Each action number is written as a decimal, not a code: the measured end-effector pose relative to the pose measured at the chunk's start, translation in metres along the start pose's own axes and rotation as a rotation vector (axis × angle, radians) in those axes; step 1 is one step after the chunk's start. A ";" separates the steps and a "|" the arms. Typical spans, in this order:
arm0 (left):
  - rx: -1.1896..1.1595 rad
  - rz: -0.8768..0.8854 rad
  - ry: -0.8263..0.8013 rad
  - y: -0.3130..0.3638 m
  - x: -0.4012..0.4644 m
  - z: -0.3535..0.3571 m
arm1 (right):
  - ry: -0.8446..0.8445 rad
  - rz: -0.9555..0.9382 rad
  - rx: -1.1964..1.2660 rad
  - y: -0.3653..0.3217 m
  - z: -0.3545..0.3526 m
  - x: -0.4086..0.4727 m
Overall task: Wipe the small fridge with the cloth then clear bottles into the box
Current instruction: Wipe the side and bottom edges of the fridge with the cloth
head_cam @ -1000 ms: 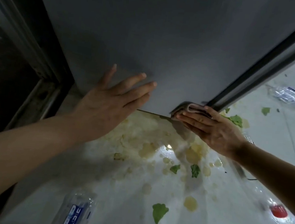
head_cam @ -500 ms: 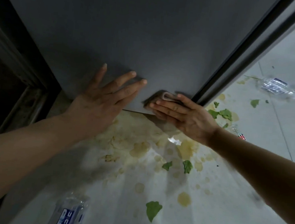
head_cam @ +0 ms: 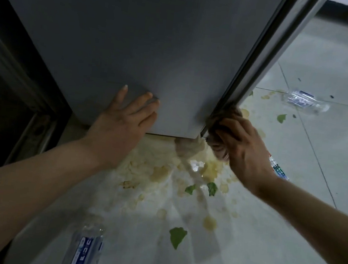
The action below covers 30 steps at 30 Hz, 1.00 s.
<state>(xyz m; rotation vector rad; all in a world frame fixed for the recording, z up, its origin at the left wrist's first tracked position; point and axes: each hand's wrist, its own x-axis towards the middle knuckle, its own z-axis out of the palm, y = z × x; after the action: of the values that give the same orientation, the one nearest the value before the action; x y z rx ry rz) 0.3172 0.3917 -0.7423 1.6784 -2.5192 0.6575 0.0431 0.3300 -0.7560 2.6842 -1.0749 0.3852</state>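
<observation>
The grey side of the small fridge [head_cam: 148, 42] fills the top of the view. My left hand [head_cam: 124, 119] lies flat on its lower part, fingers straight. My right hand [head_cam: 238, 145] grips a bunched pale cloth [head_cam: 191, 146] at the fridge's bottom right corner, by the door seam [head_cam: 261, 61]. A clear bottle with a blue label [head_cam: 84, 249] lies on the floor near me. Another bottle [head_cam: 304, 101] lies far right. A third bottle [head_cam: 277, 167] shows partly behind my right wrist. No box is in view.
The white tiled floor [head_cam: 318, 148] is smeared with yellowish spill [head_cam: 160, 169] under the fridge, with green leaf scraps [head_cam: 177, 236] scattered about. A dark metal frame [head_cam: 23, 80] stands to the left of the fridge.
My right hand has slid the cloth rightward along the fridge's bottom edge to the corner by the door seam and now bunches it. My left hand stays flat on the fridge.
</observation>
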 end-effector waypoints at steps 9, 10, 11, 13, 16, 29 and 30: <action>0.054 0.152 0.045 0.020 0.010 0.017 | 0.198 1.211 0.745 -0.017 0.067 -0.006; 0.078 0.171 0.054 0.021 0.015 0.019 | 0.193 1.190 0.778 -0.017 0.077 -0.001; 0.107 0.188 0.066 0.021 0.020 0.020 | 0.171 1.159 0.828 -0.019 0.086 0.005; 0.161 0.214 0.091 0.021 0.032 0.022 | 0.144 1.095 0.861 -0.020 0.103 0.011; 0.222 0.232 0.128 0.016 0.048 0.024 | 0.120 1.018 0.827 -0.022 0.117 0.011; 0.302 0.262 0.184 0.009 0.063 0.011 | 0.128 0.975 0.625 0.003 0.076 0.029; 0.312 0.257 0.181 0.008 0.065 0.004 | 0.155 0.969 0.617 0.003 0.069 0.031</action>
<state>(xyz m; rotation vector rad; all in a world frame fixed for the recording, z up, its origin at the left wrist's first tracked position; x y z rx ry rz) 0.2838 0.3357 -0.7314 1.2985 -2.6271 1.2202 0.0734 0.2868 -0.8100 2.2554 -2.4666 1.2170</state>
